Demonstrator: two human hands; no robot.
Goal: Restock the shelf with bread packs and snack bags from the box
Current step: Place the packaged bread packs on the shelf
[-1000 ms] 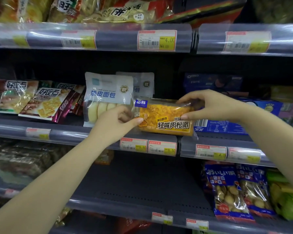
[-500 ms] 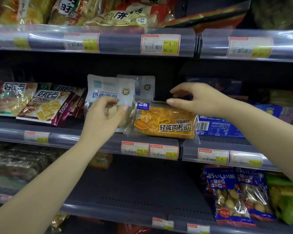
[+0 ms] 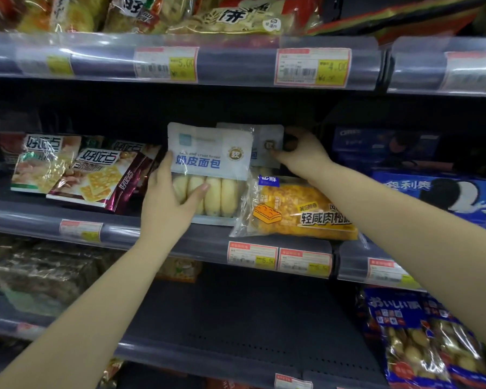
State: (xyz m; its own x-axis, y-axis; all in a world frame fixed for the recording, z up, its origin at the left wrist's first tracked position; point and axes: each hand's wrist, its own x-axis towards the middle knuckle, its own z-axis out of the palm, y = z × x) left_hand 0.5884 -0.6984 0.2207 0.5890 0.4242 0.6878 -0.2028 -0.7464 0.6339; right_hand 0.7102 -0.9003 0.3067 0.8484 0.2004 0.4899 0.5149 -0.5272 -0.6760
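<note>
A white-and-blue bread pack (image 3: 211, 153) stands upright on the middle shelf (image 3: 180, 240). My left hand (image 3: 169, 203) grips its lower left side, thumb across the front over the rolls. Behind it stands a second white bread pack (image 3: 264, 144), and my right hand (image 3: 300, 155) pinches its upper right edge. An orange meat-floss bread pack (image 3: 300, 211) lies flat on the shelf to the right, under my right forearm, with neither hand on it. The box is out of view.
Cracker bags (image 3: 96, 178) lie left of the bread on the same shelf, blue cookie boxes (image 3: 438, 192) to the right. The shelf above (image 3: 236, 60) carries more snack bags. The lower shelf (image 3: 236, 318) has bare room in the middle and blue biscuit bags (image 3: 415, 341) at right.
Both hands left the orange pack, which now lies flat. My left hand took hold of the front white bread pack; my right hand moved up to the rear white pack.
</note>
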